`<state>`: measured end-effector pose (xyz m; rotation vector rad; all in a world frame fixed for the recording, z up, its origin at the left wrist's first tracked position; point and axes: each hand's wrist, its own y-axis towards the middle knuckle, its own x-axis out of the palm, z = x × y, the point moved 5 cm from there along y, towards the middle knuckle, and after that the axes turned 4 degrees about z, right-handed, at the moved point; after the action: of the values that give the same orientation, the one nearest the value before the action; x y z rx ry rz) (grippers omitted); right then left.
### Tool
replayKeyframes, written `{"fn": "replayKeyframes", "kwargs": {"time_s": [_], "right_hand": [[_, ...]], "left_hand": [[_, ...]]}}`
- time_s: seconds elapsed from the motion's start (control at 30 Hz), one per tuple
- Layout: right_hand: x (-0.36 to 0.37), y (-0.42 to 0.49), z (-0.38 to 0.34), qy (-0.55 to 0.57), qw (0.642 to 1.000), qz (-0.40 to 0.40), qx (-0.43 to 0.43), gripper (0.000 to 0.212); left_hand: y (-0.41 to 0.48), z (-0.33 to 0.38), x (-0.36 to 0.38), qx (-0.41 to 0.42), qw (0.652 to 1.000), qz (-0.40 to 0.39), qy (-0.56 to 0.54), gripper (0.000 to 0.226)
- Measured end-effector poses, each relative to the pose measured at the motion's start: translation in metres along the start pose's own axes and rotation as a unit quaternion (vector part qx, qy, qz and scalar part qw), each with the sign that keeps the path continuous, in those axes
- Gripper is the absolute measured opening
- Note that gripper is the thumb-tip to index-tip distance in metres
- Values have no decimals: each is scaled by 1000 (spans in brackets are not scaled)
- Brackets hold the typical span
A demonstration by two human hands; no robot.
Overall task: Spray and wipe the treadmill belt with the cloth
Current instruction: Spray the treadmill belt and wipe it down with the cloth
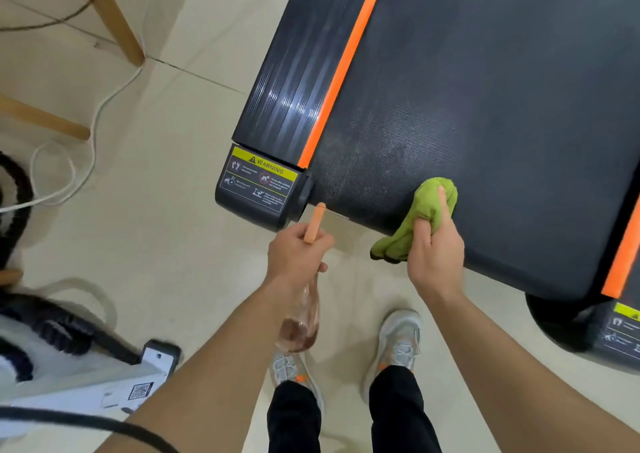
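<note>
wiping seems under way: right hand grips the bunched cloth on the belt; left hand clasps the spray bottle. next, likely sweep the cloth ahead of that right hand.

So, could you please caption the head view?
Right hand presses green cloth on treadmill belt; left hand holds spray bottle.

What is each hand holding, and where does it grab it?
The left hand grips the spray bottle by its neck. The right hand grips the cloth by its bunched middle, on the belt.
</note>
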<state>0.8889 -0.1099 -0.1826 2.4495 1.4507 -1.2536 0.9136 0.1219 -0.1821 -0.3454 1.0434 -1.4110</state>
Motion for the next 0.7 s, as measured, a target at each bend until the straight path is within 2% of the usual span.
{"fn": "replayKeyframes", "kwargs": {"time_s": [0.17, 0.3, 0.43, 0.53, 0.6, 0.7], "right_hand": [[0, 32, -33, 35, 996, 78, 14, 50], [-3, 54, -68, 65, 990, 126, -4, 66], [16, 88, -90, 78, 989, 114, -48, 70], [40, 115, -100, 68, 991, 79, -84, 62], [58, 132, -109, -2, 986, 60, -153, 56], [92, 145, -114, -206, 956, 0, -209, 60]], "left_hand": [[16, 16, 4, 18, 998, -53, -21, 8], [29, 31, 4, 27, 998, -53, -6, 12], [38, 44, 4, 41, 996, -84, 14, 7], [48, 47, -4, 44, 995, -79, 37, 15], [52, 49, -11, 51, 995, -84, 33, 14], [50, 52, -25, 79, 991, -103, 3, 7]]}}
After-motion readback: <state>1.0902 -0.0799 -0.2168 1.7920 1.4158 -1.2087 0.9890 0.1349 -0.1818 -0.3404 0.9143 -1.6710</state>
